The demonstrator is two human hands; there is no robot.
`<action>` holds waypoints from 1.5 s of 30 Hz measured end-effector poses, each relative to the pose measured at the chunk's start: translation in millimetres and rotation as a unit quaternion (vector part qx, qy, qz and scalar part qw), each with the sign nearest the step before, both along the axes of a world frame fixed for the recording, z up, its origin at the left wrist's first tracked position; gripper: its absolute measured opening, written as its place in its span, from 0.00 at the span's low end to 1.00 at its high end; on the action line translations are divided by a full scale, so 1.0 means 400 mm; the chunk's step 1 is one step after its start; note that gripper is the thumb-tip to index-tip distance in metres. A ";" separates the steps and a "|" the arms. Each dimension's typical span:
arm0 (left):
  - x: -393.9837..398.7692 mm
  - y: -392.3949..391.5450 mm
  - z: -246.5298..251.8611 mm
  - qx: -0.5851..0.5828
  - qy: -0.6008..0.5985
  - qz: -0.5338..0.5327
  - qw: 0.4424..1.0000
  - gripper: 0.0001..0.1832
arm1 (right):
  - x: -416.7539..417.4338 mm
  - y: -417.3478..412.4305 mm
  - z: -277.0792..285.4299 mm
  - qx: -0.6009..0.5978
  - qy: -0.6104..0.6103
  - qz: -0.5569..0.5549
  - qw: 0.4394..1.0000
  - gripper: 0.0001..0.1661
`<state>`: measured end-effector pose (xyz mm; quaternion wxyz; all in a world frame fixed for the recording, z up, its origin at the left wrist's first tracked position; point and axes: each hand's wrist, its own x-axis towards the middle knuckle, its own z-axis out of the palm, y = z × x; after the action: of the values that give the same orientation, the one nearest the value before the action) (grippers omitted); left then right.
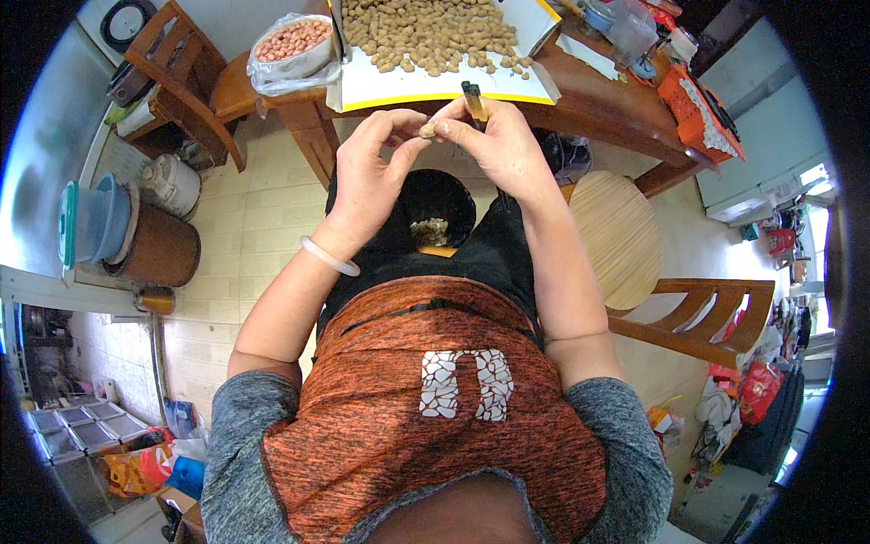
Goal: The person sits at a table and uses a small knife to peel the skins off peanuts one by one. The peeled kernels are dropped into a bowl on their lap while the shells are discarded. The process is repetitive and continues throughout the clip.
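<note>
Between the fingertips of my left hand (376, 158) and my right hand (495, 141) is an unshelled peanut (427, 130), just in front of the table's near edge. My right hand also has a dark-tipped tool with a yellowish part (474, 103), partly hidden by the fingers; its exact kind cannot be told. Beyond the hands, many unshelled peanuts (435, 34) lie in a heap on a white sheet or tray with a yellow edge (380, 92). To its left, a bowl lined with clear plastic holds shelled pink peanuts (293, 41). Below my hands, a black bin (445, 194) between my legs holds pale shells (429, 231).
The wooden table (598, 112) spans the front, with an orange basket (700, 115) at its right end. A round woven-topped stool (615, 238) and a wooden chair (707, 319) are at right. Another chair (180, 68), a brown bucket (163, 245) and a pale pot (170, 183) stand left.
</note>
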<state>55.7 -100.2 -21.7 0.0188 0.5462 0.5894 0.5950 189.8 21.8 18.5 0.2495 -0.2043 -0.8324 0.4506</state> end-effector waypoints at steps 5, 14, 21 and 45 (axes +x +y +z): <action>-0.005 0.007 -0.008 0.065 0.170 0.058 0.982 0.09 | 0.001 -0.010 -0.024 0.003 0.038 -0.020 0.999 0.12; 0.011 0.008 -0.031 -0.006 -0.088 -0.018 0.996 0.08 | 0.013 -0.023 -0.047 -0.071 0.123 0.000 0.990 0.09; 0.021 0.001 -0.032 -0.034 -0.111 -0.090 0.989 0.08 | 0.016 -0.032 -0.047 -0.106 0.153 0.025 0.982 0.07; 0.011 0.002 -0.014 0.018 0.056 -0.019 0.998 0.08 | 0.022 -0.087 -0.035 0.195 -0.051 -0.039 0.979 0.18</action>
<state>60.1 -99.3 -27.5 -0.0125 0.5897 0.5683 0.5737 198.7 -13.2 4.4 0.2595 -0.2063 -0.9073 0.2586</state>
